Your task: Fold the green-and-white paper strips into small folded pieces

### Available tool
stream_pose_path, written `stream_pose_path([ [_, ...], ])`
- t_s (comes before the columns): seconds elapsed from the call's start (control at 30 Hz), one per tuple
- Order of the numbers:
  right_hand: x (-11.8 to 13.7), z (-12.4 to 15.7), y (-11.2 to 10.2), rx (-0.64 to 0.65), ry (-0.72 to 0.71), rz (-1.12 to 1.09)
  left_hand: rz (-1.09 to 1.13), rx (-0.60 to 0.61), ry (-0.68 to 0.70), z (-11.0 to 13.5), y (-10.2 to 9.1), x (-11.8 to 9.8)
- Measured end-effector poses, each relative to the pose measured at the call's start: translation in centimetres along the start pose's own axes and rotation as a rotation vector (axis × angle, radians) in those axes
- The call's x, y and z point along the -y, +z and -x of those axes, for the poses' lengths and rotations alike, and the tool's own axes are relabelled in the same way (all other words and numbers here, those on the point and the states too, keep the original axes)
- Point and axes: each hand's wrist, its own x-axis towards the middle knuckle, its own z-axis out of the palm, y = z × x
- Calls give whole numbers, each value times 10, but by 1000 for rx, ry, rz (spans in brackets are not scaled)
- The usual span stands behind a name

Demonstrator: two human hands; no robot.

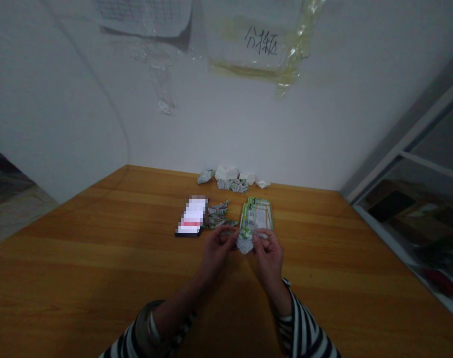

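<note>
the small folded paper piece (245,243), white with green print, sits pinched between the closed fingers (226,233) of the left hand (215,251) and right hand (269,253), just above the wooden surface (100,258).

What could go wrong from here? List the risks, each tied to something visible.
1. The left hand and right hand pinch the small paper piece from both sides; a hard pull might tear it.
2. The folded pieces lie loose beside the phone; a sweep of the striped sleeve could scatter them.
3. The light is dim, so a crease may land crooked.
</note>
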Motion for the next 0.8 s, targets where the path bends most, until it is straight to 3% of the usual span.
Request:
stream_pose_path([
  [0.17,1,0,-1,53,17,-25,-74,59,16,-4,-3,2],
  [0.27,-4,-2,-4,148,16,40,-200,120,29,-9,-9,1],
  [0.37,-10,-4,-4,221,31,53,-300,104,76,-11,-13,1],
  [0.57,-18,-7,-2,255,23,159,-319,72,180,-7,-11,5],
  [0.8,-18,-7,-1,221,-55,205,-280,121,170,-7,-9,11],
])
